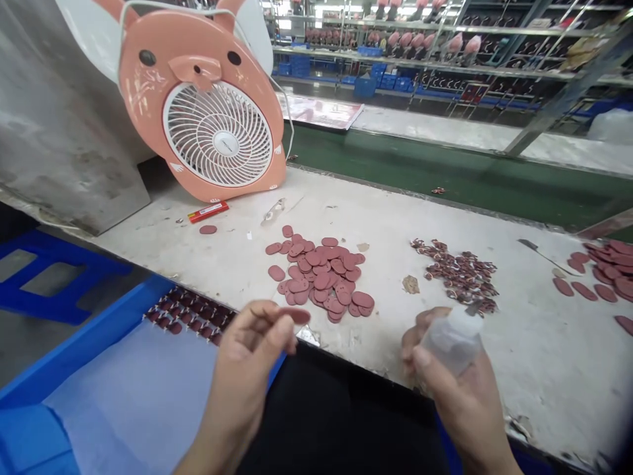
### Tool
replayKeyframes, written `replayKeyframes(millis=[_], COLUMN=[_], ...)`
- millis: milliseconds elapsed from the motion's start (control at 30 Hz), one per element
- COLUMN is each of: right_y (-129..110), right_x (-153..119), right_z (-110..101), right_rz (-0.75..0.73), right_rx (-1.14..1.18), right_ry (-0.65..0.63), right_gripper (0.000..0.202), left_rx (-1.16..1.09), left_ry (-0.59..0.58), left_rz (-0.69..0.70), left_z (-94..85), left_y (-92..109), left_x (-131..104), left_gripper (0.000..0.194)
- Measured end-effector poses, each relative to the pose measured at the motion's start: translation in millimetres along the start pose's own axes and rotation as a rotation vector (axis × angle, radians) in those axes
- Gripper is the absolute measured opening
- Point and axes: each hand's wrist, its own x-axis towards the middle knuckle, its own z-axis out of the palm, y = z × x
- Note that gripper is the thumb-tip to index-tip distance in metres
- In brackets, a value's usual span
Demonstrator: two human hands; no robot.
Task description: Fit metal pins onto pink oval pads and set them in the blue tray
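Note:
Between its thumb and fingers, my left hand (252,353) pinches one oval reddish-brown piece (297,315) near the bench's front edge. My right hand (455,376) is wrapped round a translucent squeeze bottle (453,340), whose dark nozzle tip points up and away. Ahead of my left hand lies a loose pile of the same oval pieces (324,270), some showing small holes. Beyond the bottle is a heap of small dark brown parts with light bits (462,270); their exact kind I cannot make out.
A pink animal-shaped fan (148,112) stands at the back left, a red box (208,212) before it. More oval pieces (613,267) lie far right. Below left, a blue crate (119,310) holds rows of assembled pieces (190,315) and a pale sheet. A green conveyor belt (395,168) runs behind the bench.

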Motion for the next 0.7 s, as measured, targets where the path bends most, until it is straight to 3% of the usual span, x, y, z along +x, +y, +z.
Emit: replayKeyframes(millis=[100, 200, 267, 367, 433, 500, 600, 700], right_y=[-22.4, -36.1, -37.9, -34.9, -33.8, -35.2, -39.1, -39.8], right_x=[-13.6, -22.9, -26.8, -29.3, -28.9, -27.7, -27.6, -31.7], right_z=[17.1, 25.9, 23.3, 13.0, 7.6, 5.4, 4.9, 2.2], right_rz=[0.025, 0.14, 0.252, 0.349, 0.345, 0.333, 0.402, 0.468], right_rx=[0.244, 0.475, 0.519, 0.469, 0.423, 0.398, 0.387, 0.386], right_ry=[-0.179, -0.238, -0.284, -0.5, -0.668, -0.767, -0.747, -0.559], right_gripper=[0.025, 0.023, 0.022, 0.026, 0.024, 0.02, 0.026, 0.054], left_rx=[-0.41, -0.517, -0.516, -0.426, -0.376, -0.376, -0.462, -0.61], left_ry=[-0.09, -0.216, -0.341, -0.637, -0.794, -0.87, -0.925, -0.912], left_rz=[-0.322, -0.442, -0.479, -0.618, -0.716, -0.758, -0.806, -0.839], left_z=[21.6, 30.1, 24.5, 7.4, -2.1, -6.4, -5.0, -2.1], left_y=[-7.8, -16.7, -23.2, -33.9, -41.8, -50.2, -63.4, -74.3], left_x=[-38.3, -57.2, -58.4, -51.1, -45.8, -43.0, -44.0, -49.1], left_gripper=[0.024, 0.024, 0.026, 0.043, 0.04, 0.03, 0.032, 0.04])
